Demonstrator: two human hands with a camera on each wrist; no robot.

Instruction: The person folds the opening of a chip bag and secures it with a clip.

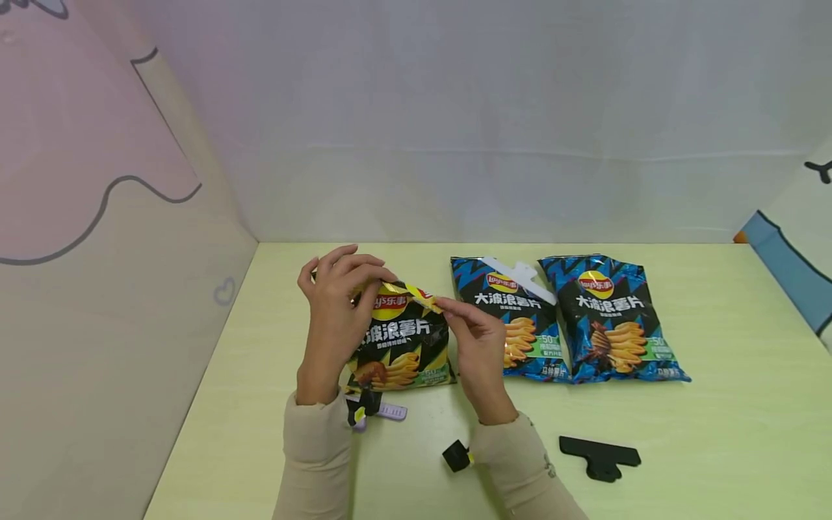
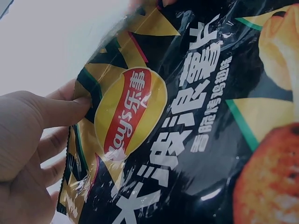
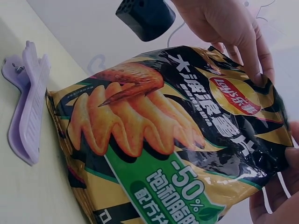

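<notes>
My left hand (image 1: 334, 303) has its fingers (image 2: 56, 109) curled over the top left corner of the yellow-and-black chip bag (image 1: 399, 339), thumb in front, the other fingers behind the foil. My right hand (image 1: 477, 343) pinches the folded top edge at its right end between thumb and forefinger. Together they hold the top strip of the bag taut between them, slightly raised at the left. In the left wrist view the red-and-yellow logo sits just beside my thumb, and the foil creases under it. In the right wrist view the bag's front faces the camera, printed with ridged chips, a chicken wing and a green band reading -50%.

The bag's lower edge rests on the pale green bench (image 1: 715, 433), towards its left side, close in front of me.

Just below the bag, partly behind my left sleeve (image 1: 318, 455), lies a lilac clip (image 1: 390, 412). A black wrist camera (image 1: 456, 456) shows at my right sleeve. Further right on the bench lies a flat black clip (image 1: 601, 457), apart from everything.

To the right of my right hand lie two blue chip bags side by side. The nearer blue bag (image 1: 513, 318) carries a white clip (image 1: 516, 278) across its top corner. The far blue bag (image 1: 611, 318) lies just beside it.
</notes>
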